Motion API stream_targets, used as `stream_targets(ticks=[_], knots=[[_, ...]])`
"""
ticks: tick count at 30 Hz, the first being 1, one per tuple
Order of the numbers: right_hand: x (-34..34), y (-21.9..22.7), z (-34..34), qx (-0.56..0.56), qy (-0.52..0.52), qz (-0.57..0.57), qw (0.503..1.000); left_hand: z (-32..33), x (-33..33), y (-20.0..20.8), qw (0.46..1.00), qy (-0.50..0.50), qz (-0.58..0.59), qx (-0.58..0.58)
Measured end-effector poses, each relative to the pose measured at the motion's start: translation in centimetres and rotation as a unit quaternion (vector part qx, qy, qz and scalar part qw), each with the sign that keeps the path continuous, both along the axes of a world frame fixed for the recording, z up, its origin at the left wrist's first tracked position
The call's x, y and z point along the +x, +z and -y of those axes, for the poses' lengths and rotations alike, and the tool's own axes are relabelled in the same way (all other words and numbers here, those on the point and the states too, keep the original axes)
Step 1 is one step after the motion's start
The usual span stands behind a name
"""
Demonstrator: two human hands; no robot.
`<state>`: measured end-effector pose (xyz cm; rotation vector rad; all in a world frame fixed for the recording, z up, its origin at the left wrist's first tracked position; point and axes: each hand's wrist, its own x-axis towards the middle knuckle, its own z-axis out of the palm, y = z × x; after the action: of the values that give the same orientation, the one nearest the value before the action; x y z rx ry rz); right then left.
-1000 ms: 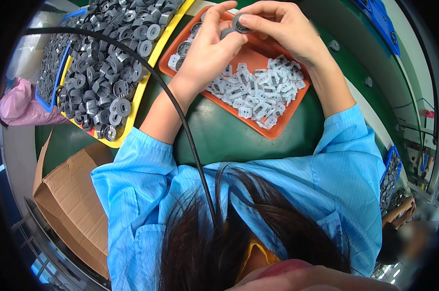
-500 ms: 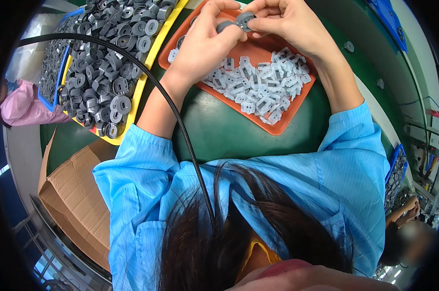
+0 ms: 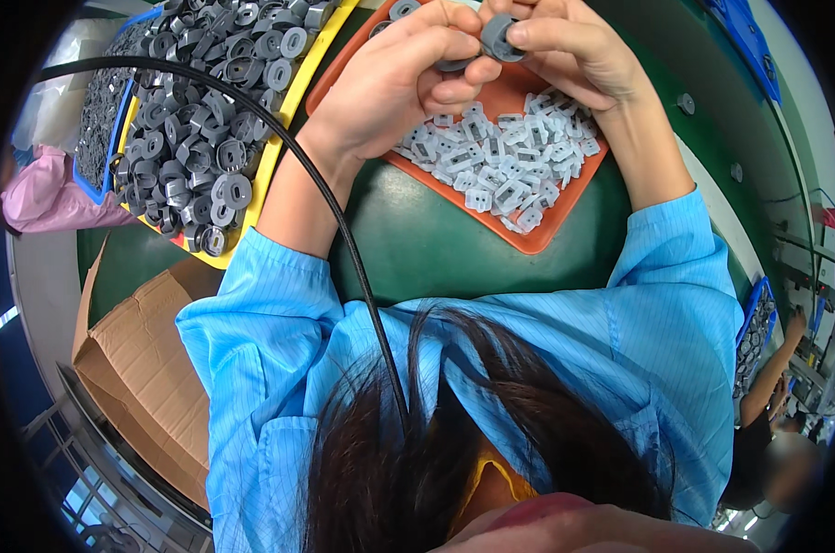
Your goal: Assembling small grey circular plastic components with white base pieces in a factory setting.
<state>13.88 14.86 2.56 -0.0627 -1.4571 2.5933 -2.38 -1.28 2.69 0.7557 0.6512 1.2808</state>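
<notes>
Over the far part of the orange tray [image 3: 532,241], my two hands meet at the top of the view. My right hand [image 3: 579,53] pinches a dark grey round plastic part [image 3: 502,39] between thumb and fingers. Fingertips of my left hand [image 3: 394,78] touch the near side of that part. A second grey round part [image 3: 454,64] is tucked in the curled fingers of my left hand, mostly hidden. Below the hands, a heap of small translucent white plastic pieces [image 3: 505,161] lies in the tray. Another grey round part [image 3: 402,9] rests at the tray's far left.
To the left stands a yellow tray [image 3: 274,152] heaped with grey round parts, with a blue tray [image 3: 99,192] of small dark pieces beyond. A black cable [image 3: 316,175] arches across my left forearm. A cardboard box [image 3: 150,341] sits lower left. Another person's arm [image 3: 772,373] shows at right.
Both hands have shifted slightly to the right, and the grey part in my right hand is now tilted with its round face more visible. The person at right has raised an arm.
</notes>
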Motion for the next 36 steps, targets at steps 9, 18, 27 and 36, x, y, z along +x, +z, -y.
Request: stream_targets(ticks=[9,18,27,36], knots=[[-2.3,-3.7,-9.2,0.716,-0.382,0.150,0.564,-1.5,-0.4,-0.3,0.971,0.228,-0.030,-0.070],[-0.8,-1.9,-4.1,0.765,-0.320,0.085,0.552,-0.9,-1.2,-1.1,0.961,0.253,-0.110,-0.022],[-0.2,-1.5,5.6,0.710,-0.137,0.012,0.691,-1.2,0.4,-1.7,0.891,0.328,-0.314,0.029],[0.2,1.3,1.9,0.273,-0.039,0.149,0.950,-1.0,-0.7,-1.5,0.917,0.298,-0.266,0.009]])
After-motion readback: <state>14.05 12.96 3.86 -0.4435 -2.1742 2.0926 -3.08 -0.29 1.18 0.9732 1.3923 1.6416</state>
